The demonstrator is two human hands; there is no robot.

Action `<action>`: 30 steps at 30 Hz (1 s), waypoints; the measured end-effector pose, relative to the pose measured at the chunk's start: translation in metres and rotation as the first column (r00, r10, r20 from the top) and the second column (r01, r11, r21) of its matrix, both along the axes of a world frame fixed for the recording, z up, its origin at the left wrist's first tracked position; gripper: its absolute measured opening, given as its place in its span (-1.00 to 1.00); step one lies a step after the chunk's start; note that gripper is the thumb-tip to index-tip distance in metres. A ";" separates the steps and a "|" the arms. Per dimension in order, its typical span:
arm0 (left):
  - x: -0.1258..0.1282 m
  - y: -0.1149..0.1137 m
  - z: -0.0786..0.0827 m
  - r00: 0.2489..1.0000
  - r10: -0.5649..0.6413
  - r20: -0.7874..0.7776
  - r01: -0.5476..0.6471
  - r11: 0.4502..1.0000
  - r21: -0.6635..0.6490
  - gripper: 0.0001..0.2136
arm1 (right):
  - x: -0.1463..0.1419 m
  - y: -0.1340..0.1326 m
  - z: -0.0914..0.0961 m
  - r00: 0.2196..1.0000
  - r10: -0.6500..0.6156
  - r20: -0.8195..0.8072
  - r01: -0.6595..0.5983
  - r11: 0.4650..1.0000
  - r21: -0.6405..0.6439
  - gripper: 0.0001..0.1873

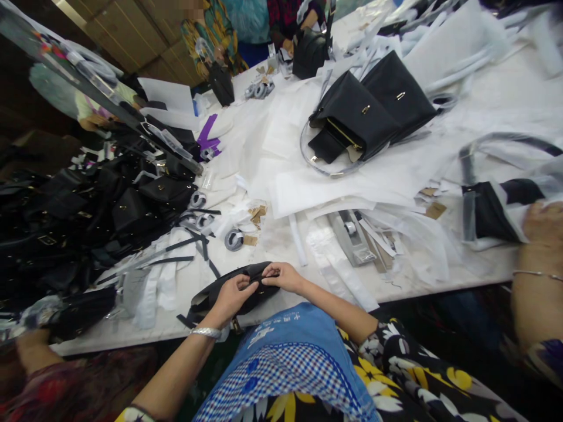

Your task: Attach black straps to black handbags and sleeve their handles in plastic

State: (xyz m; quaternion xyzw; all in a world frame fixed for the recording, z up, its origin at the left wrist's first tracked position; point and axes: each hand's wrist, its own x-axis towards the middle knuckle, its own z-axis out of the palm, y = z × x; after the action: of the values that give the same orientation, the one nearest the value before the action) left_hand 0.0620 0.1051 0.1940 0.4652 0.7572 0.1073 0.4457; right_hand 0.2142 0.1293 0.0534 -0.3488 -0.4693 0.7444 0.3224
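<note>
A black handbag [211, 293] lies at the table's near edge, right in front of my blue apron. My left hand [233, 298] is closed on its upper part, thumb and fingers pinched together. Close to it, my right hand [284, 277] pinches the same bag a little further right. Both sets of fingertips meet near the bag's opening or closure; the exact part they grip is too small to make out. A dark strap end hangs at the bag's lower left.
Rolls of grey tape [234, 239], a tape dispenser [352, 237] and white paper sheets [316, 196] lie beyond. Two black handbags [373, 108] stand further back. A large pile of black bags [88, 205] fills the left. Co-workers' arms [539, 275] reach in at both sides.
</note>
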 end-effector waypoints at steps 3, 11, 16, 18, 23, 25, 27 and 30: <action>0.000 0.001 0.000 1.000 -0.008 0.000 0.008 1.000 -0.009 -0.60 | -0.004 -0.003 0.000 0.999 -0.037 -0.018 0.036 0.997 -0.073 -0.56; -0.003 0.013 -0.008 0.979 -0.116 -0.168 0.122 0.992 0.024 -0.74 | -0.002 -0.008 0.006 0.994 -0.109 0.016 0.110 0.992 -0.061 -0.73; -0.004 0.016 -0.011 0.974 -0.120 -0.192 0.125 0.992 0.016 -0.78 | -0.003 -0.010 0.005 0.992 -0.123 0.036 0.124 0.992 -0.023 -0.77; -0.004 0.016 -0.012 0.973 -0.121 -0.194 0.125 0.992 0.008 -0.77 | -0.004 -0.011 0.005 0.990 -0.131 0.045 0.131 0.991 -0.006 -0.78; -0.002 0.013 -0.015 0.972 -0.114 -0.207 0.116 0.993 -0.005 -0.75 | -0.005 -0.015 0.010 0.984 -0.153 0.090 0.149 0.988 0.040 -0.83; -0.001 0.012 -0.016 0.968 -0.107 -0.227 0.110 0.994 0.001 -0.75 | -0.006 -0.016 0.013 0.980 -0.165 0.114 0.158 0.985 0.065 -0.85; 0.000 0.011 -0.018 0.962 -0.105 -0.253 0.112 0.994 0.014 -0.76 | -0.005 -0.019 0.016 0.973 -0.185 0.140 0.174 0.981 0.086 -0.84; 0.003 0.009 -0.019 0.953 -0.117 -0.280 0.130 0.991 0.031 -0.78 | -0.005 -0.023 0.018 0.961 -0.211 0.177 0.195 0.976 0.101 -0.83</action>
State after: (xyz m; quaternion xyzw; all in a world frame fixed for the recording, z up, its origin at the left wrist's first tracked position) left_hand 0.0651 0.1139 0.1748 0.5328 0.7789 0.0314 0.3293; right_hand 0.2095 0.1064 0.0715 -0.4497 -0.4894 0.6514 0.3659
